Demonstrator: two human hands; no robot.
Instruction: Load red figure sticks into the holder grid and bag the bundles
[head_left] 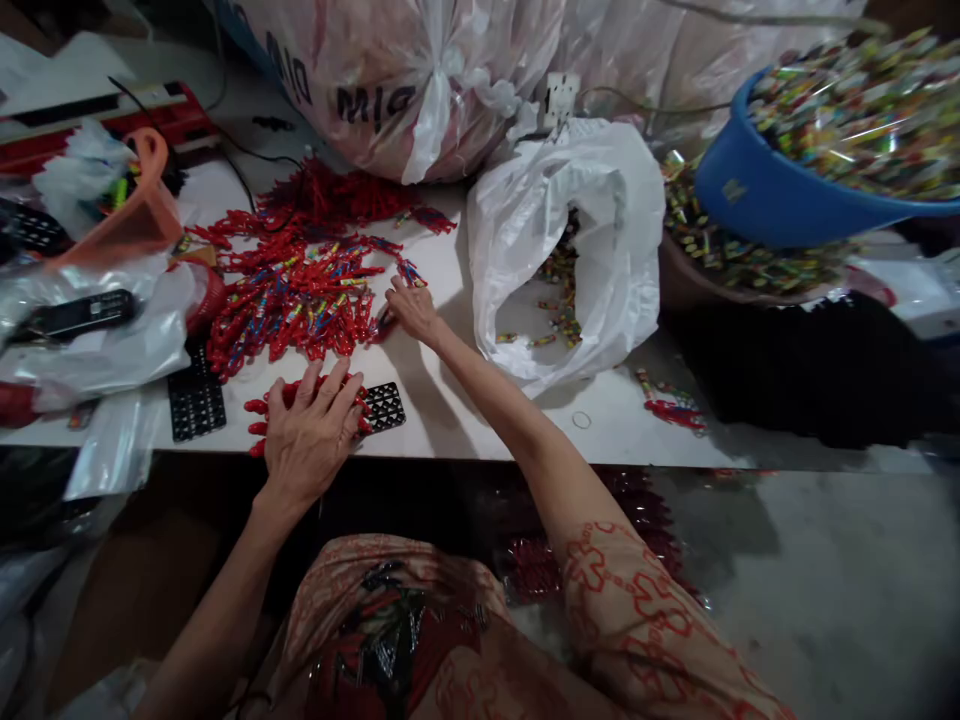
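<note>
As left grip (306, 438) covers red pieces (256, 428) | pile (300, 290) beside right grip (413, 309)

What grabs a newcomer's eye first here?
The heap of shiny red pieces, left of centre on the white table: the right hand is at its right edge, the left hand spread over more in front. Then the blue tub at upper right, piled with small colourful pieces, and the bulging clear bag behind the heap.
</note>
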